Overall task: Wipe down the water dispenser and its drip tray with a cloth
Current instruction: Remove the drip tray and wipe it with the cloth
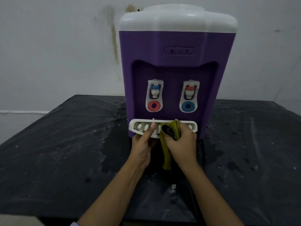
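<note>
Head view: left hand (141, 147) has its fingers hidden beneath the drip tray (136, 126). Only the thumb shows, pressed flat on top, so the hand pinches the tray's front lip at its 7 o'clock. Right hand (182, 142) fingers curl round an olive-green cloth (167, 154), fingertips buried in the folds. Cloth covers the tray's centre-right, tail hanging toward 6 o'clock. Tray is white with oval slots, its right part partly hidden. Water dispenser (171, 46) stands at 12 o'clock on a wet black table (65, 144): purple body, white top, two white taps (154, 95), tray at its base, 6 o'clock. Forearms cut off at the frame bottom.
</note>
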